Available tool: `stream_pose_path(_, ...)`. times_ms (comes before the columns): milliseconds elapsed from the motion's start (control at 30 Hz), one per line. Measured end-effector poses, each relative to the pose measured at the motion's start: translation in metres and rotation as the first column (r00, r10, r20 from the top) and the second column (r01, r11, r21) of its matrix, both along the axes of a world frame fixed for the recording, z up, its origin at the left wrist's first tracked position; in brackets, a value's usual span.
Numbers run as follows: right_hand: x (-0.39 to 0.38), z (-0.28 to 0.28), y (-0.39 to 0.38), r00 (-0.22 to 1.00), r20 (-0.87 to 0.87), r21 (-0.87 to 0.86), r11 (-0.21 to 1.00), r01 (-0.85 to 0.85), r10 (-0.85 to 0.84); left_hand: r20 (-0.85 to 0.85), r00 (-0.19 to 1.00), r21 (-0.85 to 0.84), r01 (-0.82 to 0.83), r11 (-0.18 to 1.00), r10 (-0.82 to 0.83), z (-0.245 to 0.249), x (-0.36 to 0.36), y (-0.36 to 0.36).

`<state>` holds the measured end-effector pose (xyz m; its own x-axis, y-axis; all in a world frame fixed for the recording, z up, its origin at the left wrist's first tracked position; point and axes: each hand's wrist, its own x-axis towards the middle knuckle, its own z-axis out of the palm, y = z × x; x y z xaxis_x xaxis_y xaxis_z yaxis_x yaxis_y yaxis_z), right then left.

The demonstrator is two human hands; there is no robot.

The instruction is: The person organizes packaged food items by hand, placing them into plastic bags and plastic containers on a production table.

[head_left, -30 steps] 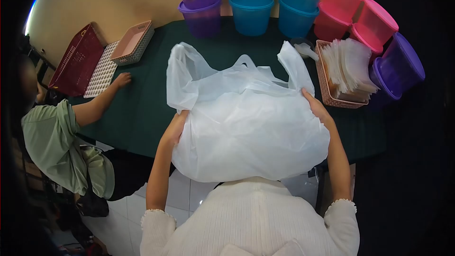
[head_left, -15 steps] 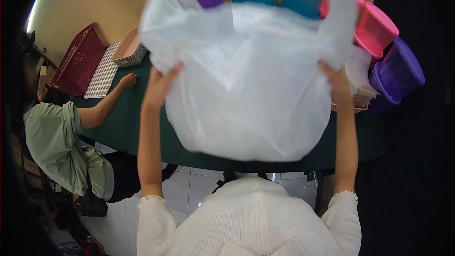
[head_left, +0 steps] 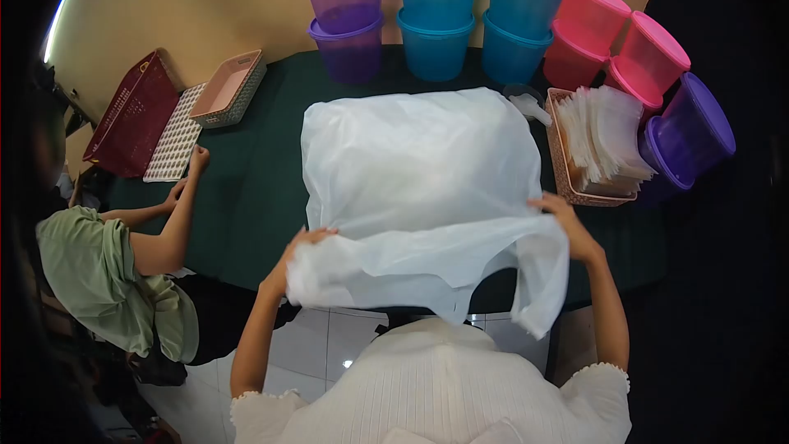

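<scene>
A white plastic bag (head_left: 419, 148), puffed out in the middle, lies across the dark green tabletop with its loose handle end toward me and hanging over the front edge. My left hand (head_left: 297, 256) grips the bag's left side near the handles, fingertips resting on the plastic. On the opposite side, my right hand (head_left: 567, 226) has hold of the right edge, its fingers partly over the film. The bag's contents, if any, do not show through.
Stacked lidded tubs in purple (head_left: 345, 0), teal (head_left: 440, 41) and pink (head_left: 592, 12) line the back. A pink basket (head_left: 563, 164) of clear plastic packets stands right. At left are a maroon basket (head_left: 131, 123), a small basket (head_left: 230, 90) and a person in a green shirt (head_left: 90, 279).
The bag has come down from in front of the tubs onto the table, its handle end swinging toward me. Both hands have lowered with it. The other person's arm has shifted left.
</scene>
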<state>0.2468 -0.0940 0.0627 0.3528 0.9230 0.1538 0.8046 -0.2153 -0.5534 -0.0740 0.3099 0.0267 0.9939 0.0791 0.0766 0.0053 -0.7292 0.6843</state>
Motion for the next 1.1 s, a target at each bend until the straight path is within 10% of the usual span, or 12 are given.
stream_pose_path(100,-0.011,0.031,-0.011,0.992,0.073,-0.293,0.953,-0.081,0.107,-0.303,0.951,0.154,-0.008,0.988,0.055,0.066,-0.009,-0.013)
stream_pose_path(167,0.002,0.076,-0.010,0.973,-0.230,-0.234,0.970,-0.071,0.015,-0.019,0.981,0.433,-0.168,0.886,0.195,0.119,-0.010,0.008)
stream_pose_path(267,0.016,0.141,0.036,0.947,0.210,0.265,0.947,0.183,-0.242,0.580,0.744,0.280,-0.565,0.776,0.332,0.181,0.043,0.014)
stream_pose_path(333,0.027,0.149,0.092,0.865,0.277,0.576,0.793,0.199,-0.418,0.631,0.708,0.281,-0.589,0.758,0.316,0.196,0.095,-0.027)
stream_pose_path(433,0.004,0.096,0.173,0.630,0.425,0.542,0.740,0.399,-0.651,0.374,0.805,0.493,-0.593,0.636,0.461,0.120,0.174,-0.073)
stream_pose_path(567,0.004,-0.010,0.220,0.672,0.420,0.373,0.791,0.485,-0.610,0.366,0.768,0.530,-0.636,0.560,0.525,0.026,0.213,-0.043)
stream_pose_path(1100,0.020,-0.122,0.271,0.721,0.380,0.249,0.814,0.524,-0.580,0.299,0.766,0.588,-0.617,0.522,0.568,-0.057,0.228,-0.007)
